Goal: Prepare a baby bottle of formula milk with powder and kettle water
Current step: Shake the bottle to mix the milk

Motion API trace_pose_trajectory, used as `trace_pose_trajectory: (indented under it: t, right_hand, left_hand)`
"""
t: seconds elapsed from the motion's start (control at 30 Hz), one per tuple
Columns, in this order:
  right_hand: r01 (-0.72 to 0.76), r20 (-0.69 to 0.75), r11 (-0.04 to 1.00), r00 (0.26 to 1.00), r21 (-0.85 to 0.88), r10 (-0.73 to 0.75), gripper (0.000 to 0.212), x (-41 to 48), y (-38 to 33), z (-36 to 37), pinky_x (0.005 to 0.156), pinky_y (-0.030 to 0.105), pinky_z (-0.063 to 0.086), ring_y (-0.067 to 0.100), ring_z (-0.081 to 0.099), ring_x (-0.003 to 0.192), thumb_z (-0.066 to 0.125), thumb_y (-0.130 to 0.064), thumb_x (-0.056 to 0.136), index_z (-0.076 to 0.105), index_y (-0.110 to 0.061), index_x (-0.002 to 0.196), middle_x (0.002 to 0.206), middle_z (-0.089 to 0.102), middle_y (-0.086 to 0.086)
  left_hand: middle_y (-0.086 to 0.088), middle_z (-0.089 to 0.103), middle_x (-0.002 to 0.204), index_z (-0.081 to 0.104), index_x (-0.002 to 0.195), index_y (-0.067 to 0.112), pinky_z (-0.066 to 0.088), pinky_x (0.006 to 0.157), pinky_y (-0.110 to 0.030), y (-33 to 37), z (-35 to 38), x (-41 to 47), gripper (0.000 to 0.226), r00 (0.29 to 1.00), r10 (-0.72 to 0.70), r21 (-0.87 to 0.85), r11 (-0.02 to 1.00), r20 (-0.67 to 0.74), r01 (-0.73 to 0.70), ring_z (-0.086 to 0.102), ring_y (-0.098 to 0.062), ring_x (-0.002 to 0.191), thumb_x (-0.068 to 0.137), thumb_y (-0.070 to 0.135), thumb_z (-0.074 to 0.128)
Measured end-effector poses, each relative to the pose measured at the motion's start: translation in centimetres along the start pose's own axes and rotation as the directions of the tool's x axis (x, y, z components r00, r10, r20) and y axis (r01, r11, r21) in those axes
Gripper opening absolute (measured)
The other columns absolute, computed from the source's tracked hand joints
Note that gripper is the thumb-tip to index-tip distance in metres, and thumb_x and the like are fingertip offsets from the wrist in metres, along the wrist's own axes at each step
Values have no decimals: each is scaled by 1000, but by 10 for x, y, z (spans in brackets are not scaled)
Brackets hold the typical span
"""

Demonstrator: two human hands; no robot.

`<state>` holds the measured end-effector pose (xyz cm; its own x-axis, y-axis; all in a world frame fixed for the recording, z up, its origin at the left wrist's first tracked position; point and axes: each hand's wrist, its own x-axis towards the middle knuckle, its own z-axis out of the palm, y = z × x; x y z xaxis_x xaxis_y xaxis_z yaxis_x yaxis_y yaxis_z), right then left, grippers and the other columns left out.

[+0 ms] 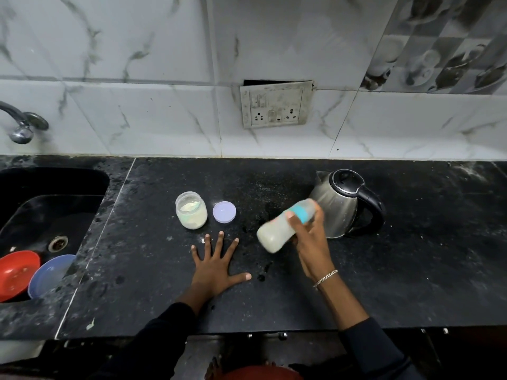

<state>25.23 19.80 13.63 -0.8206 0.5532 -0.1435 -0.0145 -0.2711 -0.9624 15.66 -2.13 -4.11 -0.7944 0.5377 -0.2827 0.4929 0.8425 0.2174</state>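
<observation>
While the right hand (307,231) has its fingers wrapped round the baby bottle (285,226), gripping it near the teal collar, the bottle is up off the black stone counter (411,256) and tipped way over, base pointing down and left, top end up toward the kettle (343,204). It's blurry, and the inside looks milky white. Using the kettle as the anchor: it's a steel one with a black lid and handle, standing upright on the counter, and the bottle is held just in front of it and a bit to its left, overlapping its body from this angle. Further left of the kettle sits the lilac lid (224,212), flat on the counter, and just past that the open glass jar of formula powder (191,210), partly filled with pale powder. Left hand (216,267) is flat on the counter, palm down, fingers spread wide, holding nothing, in front of the lid and well left of the kettle. Way off left of the kettle is the black sink (55,187) with a red bowl (17,274) and a blue bowl (49,274) in it. On the wall behind the kettle, slightly left, there's a grubby switch and socket plate (275,104)
</observation>
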Motion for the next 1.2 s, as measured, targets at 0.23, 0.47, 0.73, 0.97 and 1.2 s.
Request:
trace_pose_trajectory:
  t: [0.23,0.47,0.73,0.97,1.2]
  right_hand:
    - [8,-5,1000,1000,-5,-8,55,1,1,-3,88,41,57,15,64,100,75,-11,92,48,-25,138,112,66,-3]
    - [12,-24,1000,1000,13,-11,57,4,2,-5,85,39,57,12,65,98,76,-15,91,47,-25,139,113,66,-1]
    - [24,24,1000,999,-8,-23,60,4,-2,-5,86,34,59,12,64,99,77,-12,91,46,-23,141,117,64,3]
    - [33,-6,999,999,25,-33,68,3,1,-6,87,39,57,11,66,100,83,-22,84,46,-29,139,116,66,-2]
    - [43,-20,999,999,-11,-43,61,2,5,-7,77,33,59,11,65,96,79,-16,89,46,-27,139,114,65,0]
  left_hand:
    - [-3,-17,179,-9,166,52,-14,119,-78,0,1,1,119,1000,7,-5,1000,-12,-7,-22,-43,161,70,110,31]
    - [-3,-17,179,-9,166,52,-14,119,-78,0,0,1,118,1000,5,-2,1000,-12,-5,-21,-44,162,71,109,32]
    - [-3,-18,179,-10,165,52,-14,119,-78,0,0,1,118,1000,4,4,1000,-4,-4,-22,-44,162,71,110,30]
    - [-2,-19,178,-11,165,53,-14,119,-77,0,1,1,117,1000,-1,9,1000,-2,1,-22,-43,162,71,109,30]
    - [-3,-19,178,-12,165,53,-14,119,-77,0,1,1,118,1000,4,9,1000,-5,-4,-22,-44,162,70,110,27]
